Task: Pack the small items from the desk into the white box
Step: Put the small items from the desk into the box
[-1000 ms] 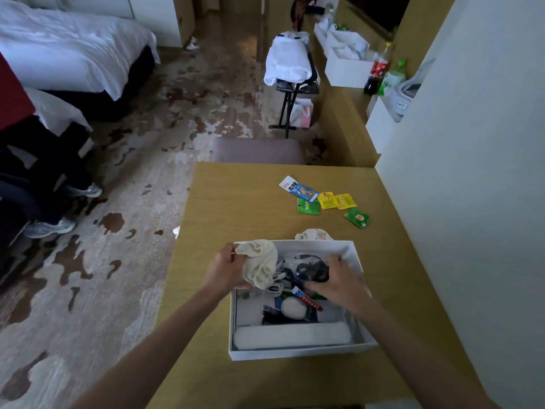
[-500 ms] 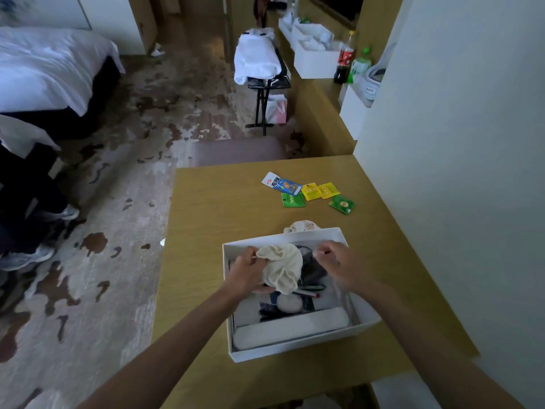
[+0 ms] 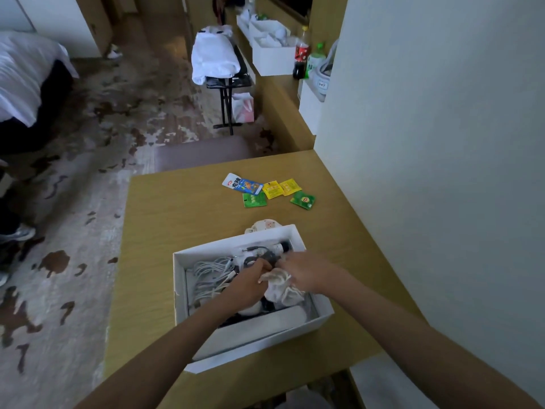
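The white box [image 3: 180, 293] stands on the wooden desk [image 3: 177, 208] near its front edge. Inside it lie a coil of white cable [image 3: 210, 275], a dark gadget [image 3: 269, 255] and other small items. Both my hands are inside the box. My left hand [image 3: 250, 283] and my right hand [image 3: 306, 274] both grip a cream cloth pouch [image 3: 280, 290], which sits low in the box's right half. Further back on the desk lie a blue and white sachet [image 3: 242, 183], two yellow packets [image 3: 280, 188] and two green packets [image 3: 303, 199]. A small patterned pouch [image 3: 264, 225] lies just behind the box.
A white wall [image 3: 427, 172] runs along the desk's right side. A padded stool [image 3: 203, 153] stands beyond the desk's far edge. Patterned carpet [image 3: 73, 231] lies to the left, with a bed [image 3: 26, 72] and a person's shoe [image 3: 17, 233]. Bottles [image 3: 302, 53] stand far back.
The cream pouch went from the box's left rim across and down into its right half. My right hand came over and took hold of it too. The cable coil is now uncovered.
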Tool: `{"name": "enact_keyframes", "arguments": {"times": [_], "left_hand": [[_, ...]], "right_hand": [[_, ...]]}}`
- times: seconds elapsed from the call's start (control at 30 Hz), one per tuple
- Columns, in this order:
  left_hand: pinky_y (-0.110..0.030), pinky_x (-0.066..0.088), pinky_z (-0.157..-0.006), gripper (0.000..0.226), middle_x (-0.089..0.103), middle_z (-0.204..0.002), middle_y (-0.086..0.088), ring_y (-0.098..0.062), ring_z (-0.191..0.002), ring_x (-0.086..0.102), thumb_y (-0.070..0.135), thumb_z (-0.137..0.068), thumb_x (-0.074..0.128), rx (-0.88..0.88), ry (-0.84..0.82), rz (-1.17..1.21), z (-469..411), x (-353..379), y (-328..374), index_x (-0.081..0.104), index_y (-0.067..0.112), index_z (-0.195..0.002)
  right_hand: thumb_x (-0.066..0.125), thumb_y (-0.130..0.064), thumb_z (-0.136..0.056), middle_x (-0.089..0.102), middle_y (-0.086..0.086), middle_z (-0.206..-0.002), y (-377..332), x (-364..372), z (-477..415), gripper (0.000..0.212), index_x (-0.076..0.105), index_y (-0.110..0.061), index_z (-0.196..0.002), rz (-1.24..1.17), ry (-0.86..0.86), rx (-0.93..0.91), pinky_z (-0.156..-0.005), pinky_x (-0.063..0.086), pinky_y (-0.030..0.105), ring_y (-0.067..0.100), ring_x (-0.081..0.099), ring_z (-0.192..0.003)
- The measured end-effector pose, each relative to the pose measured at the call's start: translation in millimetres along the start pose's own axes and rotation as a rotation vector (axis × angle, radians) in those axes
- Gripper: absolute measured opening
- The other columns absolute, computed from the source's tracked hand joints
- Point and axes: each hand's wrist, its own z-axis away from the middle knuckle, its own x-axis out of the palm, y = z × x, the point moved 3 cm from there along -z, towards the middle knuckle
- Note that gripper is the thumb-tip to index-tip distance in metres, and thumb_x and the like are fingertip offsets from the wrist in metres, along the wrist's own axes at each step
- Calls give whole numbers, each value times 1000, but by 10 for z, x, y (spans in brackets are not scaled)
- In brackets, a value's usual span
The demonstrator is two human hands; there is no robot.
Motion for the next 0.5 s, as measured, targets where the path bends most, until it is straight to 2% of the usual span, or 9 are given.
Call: {"name": "enact_keyframes", "arguments": {"times": [0.07, 0.13, 0.2, 0.33, 0.43, 0.5], "left_hand": [[-30, 48, -78, 31, 61, -119, -7, -23, -99, 59, 11, -93, 43, 8, 4, -62, 4, -14, -22, 45, 12, -124], [-33, 49, -78, 30, 61, -120, -8, -26, -100, 60, 12, -92, 43, 44, 55, -184, 8, -58, -50, 47, 12, -122], [-32, 43, -79, 34, 59, -123, -7, -26, -106, 55, 9, -89, 45, 95, 127, -333, 11, -103, -80, 50, 13, -122], [-34, 41, -87, 33, 58, -122, -5, -25, -109, 52, 9, -86, 50, 203, 170, -478, 11, -111, -60, 57, 14, -118], [-34, 44, -73, 21, 62, -109, -10, -29, -98, 57, 9, -85, 52, 269, 191, -501, 43, -111, -2, 63, 10, -104], [-29, 42, -63, 13, 66, -100, -8, -27, -88, 62, 15, -86, 54, 272, 149, -485, 106, -93, 3, 64, 12, -95]], "right_hand": [[48, -19, -94, 61, 15, -116, -28, 48, -58, 21, 57, -10, -111, 348, -25, -50, -94, 37, 43, 32, 50, -115], [53, -23, -91, 66, 8, -107, -34, 3, -82, 18, 61, -15, -105, 522, 90, -85, -96, 38, 40, 27, 53, -112], [58, -20, -85, 65, 5, -103, -6, -37, -103, 19, 61, -16, -104, 515, 187, -134, -88, 41, 38, 26, 55, -107], [55, -8, -86, 64, 11, -108, 141, 21, -168, 24, 60, -12, -110, 344, 103, -260, -84, 41, 40, 30, 58, -104], [57, -11, -87, 66, 9, -108, 196, 83, -176, 23, 61, -15, -109, 352, 58, -330, -89, 42, 41, 27, 59, -105], [57, -12, -87, 67, 8, -107, 232, 94, -214, 24, 61, -17, -110, 387, 46, -351, -91, 40, 42, 27, 57, -108]]}}
